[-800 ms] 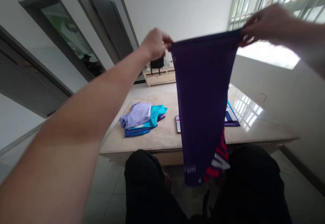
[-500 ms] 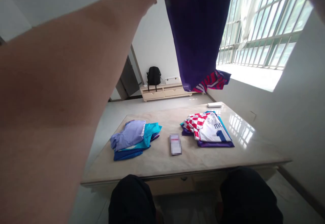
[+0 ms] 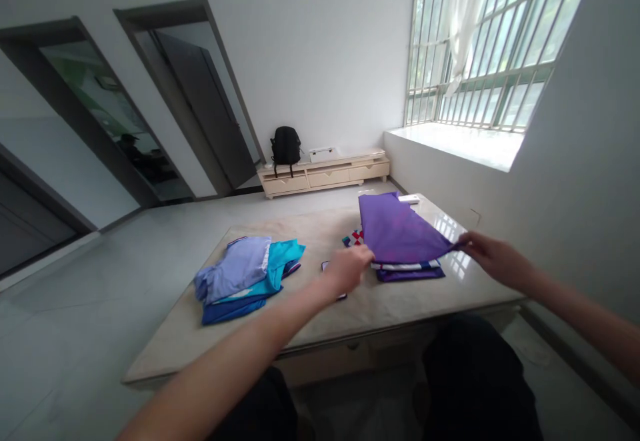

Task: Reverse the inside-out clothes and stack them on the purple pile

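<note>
Nearest the viewer, dark trousers [image 3: 475,374] cover the knees under the near edge of the table [image 3: 320,318]. The left forearm reaches from the lower left; the left hand [image 3: 347,269] has its fingers curled together, pinching the near left corner of the purple garment [image 3: 397,231], and partly covers a small flat object on the tabletop. The right hand [image 3: 493,259] comes from the right side, its fingertips [image 3: 463,241] pressed together on the near right corner of the same cloth. The purple garment lies spread flat over a pile of folded clothes [image 3: 407,269] on the right half of the table, its near edge slightly raised between the two hands; a red-and-white chequered piece [image 3: 353,237] shows at the pile's left side. On the left half of the table, well apart, sits a second stack of blue and lilac clothes [image 3: 247,278]. Against the far wall stands a low cabinet [image 3: 325,174] bearing a black backpack [image 3: 285,144]. A barred window [image 3: 480,48] is at the right.
</note>
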Demonstrator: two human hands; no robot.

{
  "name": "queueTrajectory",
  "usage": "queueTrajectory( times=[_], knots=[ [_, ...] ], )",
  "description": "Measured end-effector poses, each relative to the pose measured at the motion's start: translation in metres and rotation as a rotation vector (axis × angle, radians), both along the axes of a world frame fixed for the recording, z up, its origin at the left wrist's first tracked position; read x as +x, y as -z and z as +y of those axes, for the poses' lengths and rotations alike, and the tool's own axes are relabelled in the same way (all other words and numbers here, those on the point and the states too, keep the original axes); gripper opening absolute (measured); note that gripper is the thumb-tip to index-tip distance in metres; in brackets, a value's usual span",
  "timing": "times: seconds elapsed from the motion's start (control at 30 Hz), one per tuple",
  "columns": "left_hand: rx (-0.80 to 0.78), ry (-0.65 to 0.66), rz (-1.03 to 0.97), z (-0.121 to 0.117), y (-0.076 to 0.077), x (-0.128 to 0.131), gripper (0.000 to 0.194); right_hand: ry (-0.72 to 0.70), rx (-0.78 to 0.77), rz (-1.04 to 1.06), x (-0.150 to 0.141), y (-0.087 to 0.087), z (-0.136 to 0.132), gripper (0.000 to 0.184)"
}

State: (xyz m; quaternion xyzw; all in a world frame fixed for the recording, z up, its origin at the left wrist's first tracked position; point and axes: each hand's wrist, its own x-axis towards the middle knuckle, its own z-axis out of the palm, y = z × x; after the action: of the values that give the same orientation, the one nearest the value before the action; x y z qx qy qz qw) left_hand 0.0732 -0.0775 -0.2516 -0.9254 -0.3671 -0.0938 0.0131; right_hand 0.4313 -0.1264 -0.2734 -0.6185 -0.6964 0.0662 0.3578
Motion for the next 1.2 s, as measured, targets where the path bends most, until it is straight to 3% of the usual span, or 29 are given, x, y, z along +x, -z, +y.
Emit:
queueTrajectory(
  times=[0.07,0.13,0.2,0.3,0.37,0.43,0.53,0.63,0.67,0.73,0.8,0.87,0.93,0.97,1.0,1.07,1.13,1.2],
  knots=[
    [-0.099,0.063,0.066,-0.042,0.052,-0.001,0.026,-0.018,-0.113,0.060,0.006,0.063,-0.042,0.030],
    [-0.192,0.082,0.101,-0.083,0.088,-0.003,0.025,-0.033,-0.240,0.160,0.007,0.108,-0.083,0.034],
    [-0.275,0.099,0.077,-0.119,0.108,-0.008,0.026,-0.011,-0.313,0.228,0.006,0.133,-0.120,0.036],
    [-0.376,0.123,-0.015,-0.153,0.112,-0.018,0.029,0.017,-0.380,0.354,0.005,0.139,-0.161,0.036],
    [-0.411,0.142,-0.086,-0.152,0.103,-0.025,0.028,0.012,-0.421,0.466,0.008,0.127,-0.167,0.036],
    [-0.417,0.146,-0.146,-0.126,0.086,-0.025,0.025,-0.009,-0.459,0.556,0.013,0.105,-0.145,0.037],
    [-0.344,0.026,-0.231,-0.039,0.041,-0.005,0.020,-0.006,-0.485,0.587,0.019,0.052,-0.058,0.038],
    [-0.192,-0.173,-0.339,0.062,-0.020,0.036,0.022,0.147,-0.218,0.621,0.012,-0.017,0.059,0.020],
    [-0.132,-0.215,-0.385,0.087,-0.040,0.052,0.028,0.157,-0.089,0.599,0.005,-0.039,0.092,0.023],
    [0.062,-0.292,-0.559,0.111,-0.068,0.079,0.032,0.182,0.119,0.631,-0.016,-0.069,0.135,0.037],
    [0.193,-0.208,-0.667,0.099,-0.069,0.094,0.030,0.148,0.251,0.708,-0.043,-0.070,0.143,0.048],
    [0.197,0.047,-0.550,0.060,-0.038,0.089,0.025,0.060,0.341,0.709,-0.072,-0.034,0.116,0.050],
    [0.101,0.256,-0.286,0.012,0.018,0.060,0.022,-0.031,0.333,0.543,-0.098,0.027,0.068,0.038],
    [0.019,0.305,-0.161,-0.010,0.049,0.037,0.020,-0.108,0.256,0.451,-0.110,0.061,0.040,0.028],
    [-0.071,0.258,-0.085,-0.027,0.079,0.009,0.018,-0.240,0.099,0.342,-0.121,0.093,0.012,0.022],
    [-0.252,-0.035,-0.057,-0.045,0.126,-0.054,0.014,-0.391,-0.084,0.289,-0.140,0.143,-0.034,0.015],
    [-0.275,-0.227,-0.063,-0.040,0.150,-0.116,0.010,-0.459,-0.313,0.220,-0.157,0.173,-0.062,0.025],
    [-0.243,-0.406,-0.103,-0.022,0.155,-0.169,0.017,-0.458,-0.534,0.110,-0.170,0.189,-0.071,0.035]
  ],
)
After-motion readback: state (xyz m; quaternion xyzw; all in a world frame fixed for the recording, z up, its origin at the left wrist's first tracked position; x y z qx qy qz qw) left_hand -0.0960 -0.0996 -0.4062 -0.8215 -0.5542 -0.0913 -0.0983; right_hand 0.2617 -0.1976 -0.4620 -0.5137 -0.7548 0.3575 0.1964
